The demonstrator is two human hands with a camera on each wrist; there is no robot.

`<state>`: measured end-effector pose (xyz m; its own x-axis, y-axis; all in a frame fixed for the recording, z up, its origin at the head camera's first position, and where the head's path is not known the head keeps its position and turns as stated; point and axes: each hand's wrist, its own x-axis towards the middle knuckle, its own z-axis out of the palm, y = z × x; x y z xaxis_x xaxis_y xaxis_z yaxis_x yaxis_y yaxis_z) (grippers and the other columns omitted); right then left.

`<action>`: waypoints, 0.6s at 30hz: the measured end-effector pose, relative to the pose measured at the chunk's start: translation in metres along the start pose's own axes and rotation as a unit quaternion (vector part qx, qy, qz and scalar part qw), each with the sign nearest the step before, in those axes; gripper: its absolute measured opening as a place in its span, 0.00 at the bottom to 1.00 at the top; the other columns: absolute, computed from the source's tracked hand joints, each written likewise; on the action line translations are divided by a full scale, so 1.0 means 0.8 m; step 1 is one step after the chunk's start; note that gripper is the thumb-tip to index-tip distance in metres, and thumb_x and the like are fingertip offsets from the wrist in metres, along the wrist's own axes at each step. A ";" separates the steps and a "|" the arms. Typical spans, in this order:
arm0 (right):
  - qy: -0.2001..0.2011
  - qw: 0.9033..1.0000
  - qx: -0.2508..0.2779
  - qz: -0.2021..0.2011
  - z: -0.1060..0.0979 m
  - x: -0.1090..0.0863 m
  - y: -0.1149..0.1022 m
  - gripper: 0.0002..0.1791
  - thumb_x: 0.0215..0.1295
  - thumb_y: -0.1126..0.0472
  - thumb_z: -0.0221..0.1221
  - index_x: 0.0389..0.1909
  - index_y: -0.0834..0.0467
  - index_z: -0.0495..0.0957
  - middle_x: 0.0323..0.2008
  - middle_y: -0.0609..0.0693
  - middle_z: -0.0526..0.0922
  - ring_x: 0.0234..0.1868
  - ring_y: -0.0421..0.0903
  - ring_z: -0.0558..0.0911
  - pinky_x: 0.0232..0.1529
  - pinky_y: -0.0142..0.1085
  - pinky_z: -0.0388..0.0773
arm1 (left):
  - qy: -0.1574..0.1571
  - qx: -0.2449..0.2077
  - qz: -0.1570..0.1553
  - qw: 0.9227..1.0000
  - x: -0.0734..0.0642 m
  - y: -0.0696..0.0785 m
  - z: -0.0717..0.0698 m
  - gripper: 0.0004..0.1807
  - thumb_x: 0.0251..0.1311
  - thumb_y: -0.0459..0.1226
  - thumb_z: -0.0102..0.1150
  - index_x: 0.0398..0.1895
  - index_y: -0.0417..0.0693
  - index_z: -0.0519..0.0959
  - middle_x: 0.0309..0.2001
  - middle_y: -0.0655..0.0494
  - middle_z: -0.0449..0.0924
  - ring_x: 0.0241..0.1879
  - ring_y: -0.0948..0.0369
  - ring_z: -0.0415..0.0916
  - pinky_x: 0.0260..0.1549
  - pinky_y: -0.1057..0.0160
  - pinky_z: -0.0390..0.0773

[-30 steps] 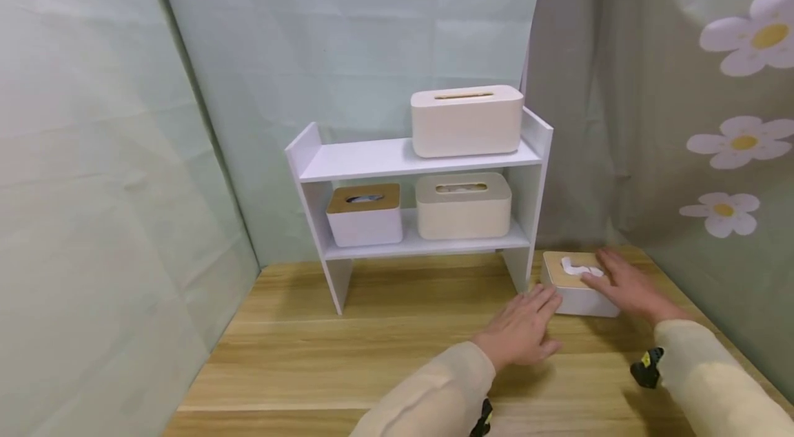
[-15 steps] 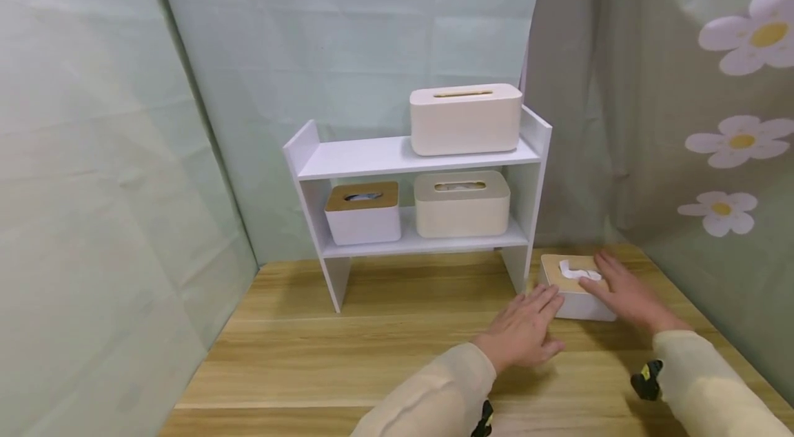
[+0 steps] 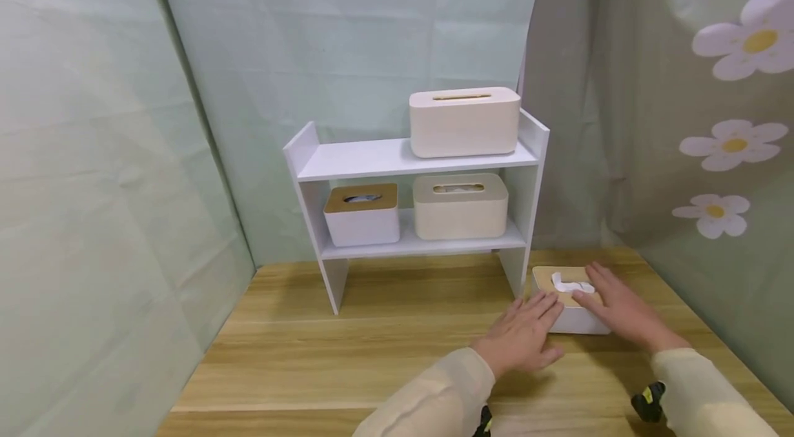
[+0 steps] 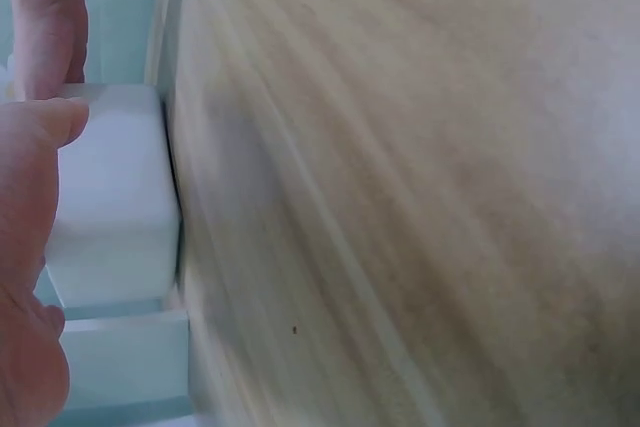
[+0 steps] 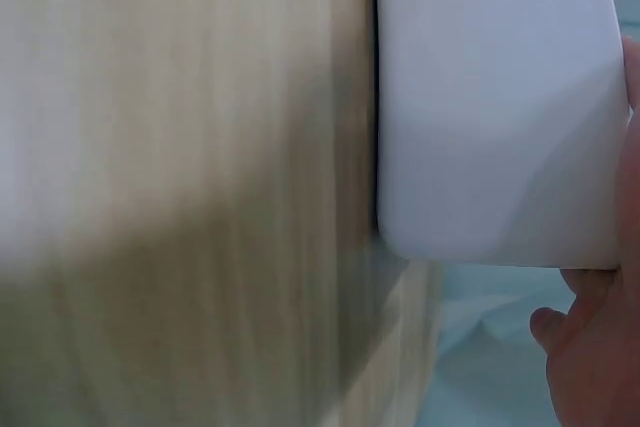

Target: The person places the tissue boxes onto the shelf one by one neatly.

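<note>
On the table sits a low white tissue box [image 3: 577, 318] with a light wood lid and a white tissue showing in its slot. My left hand [image 3: 521, 333] is at the box's near left corner, its fingers extended. My right hand [image 3: 629, 309] lies along the right end, thumb over the lid and fingers stretched towards the back; some fingertips are hidden behind the box. In the right wrist view the white side of the tissue box [image 5: 500, 107] stands flat on the wood. The left wrist view shows the tissue box [image 4: 115, 177] between both hands.
Left of the box stands a white two-tier shelf [image 3: 372, 158]. Its upper board bears a long cream tissue box [image 3: 464, 130]; the lower one bears a beige tissue box [image 3: 460, 218] and a white, brown-lidded tissue box [image 3: 362, 227]. Curtains [image 3: 347, 30] enclose the wooden table [image 3: 322, 368].
The wood-lidded tissue box has slid towards me and slightly left across the table. My right hand has come along with it, while my left hand has hardly moved.
</note>
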<state>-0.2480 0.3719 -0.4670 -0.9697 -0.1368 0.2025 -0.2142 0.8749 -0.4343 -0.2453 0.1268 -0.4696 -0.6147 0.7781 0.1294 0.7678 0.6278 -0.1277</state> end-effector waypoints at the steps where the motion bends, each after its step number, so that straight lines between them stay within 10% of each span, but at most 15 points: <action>1: 0.000 1.000 0.000 -0.001 0.001 -0.002 -0.003 0.46 0.71 0.38 0.47 0.72 0.70 0.47 0.72 0.72 0.44 0.70 0.72 0.47 0.60 0.69 0.48 | -0.001 0.003 0.000 1.000 -0.001 0.000 0.000 0.44 0.63 0.66 0.42 0.77 0.61 0.44 0.76 0.66 0.36 0.74 0.65 0.34 0.69 0.58 0.51; 18: 0.015 1.000 -0.012 -0.019 0.015 -0.020 -0.035 0.44 0.70 0.41 0.50 0.72 0.70 0.50 0.71 0.71 0.48 0.70 0.70 0.50 0.61 0.67 0.51 | 0.013 -0.014 0.013 1.000 -0.035 -0.005 0.001 0.43 0.62 0.65 0.45 0.77 0.62 0.47 0.76 0.67 0.39 0.74 0.65 0.37 0.68 0.55 0.55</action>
<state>-0.2278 0.3442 -0.4684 -0.9568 -0.1571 0.2449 -0.2480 0.8804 -0.4043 -0.2310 0.1027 -0.4732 -0.5899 0.7932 0.1511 0.7886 0.6061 -0.1035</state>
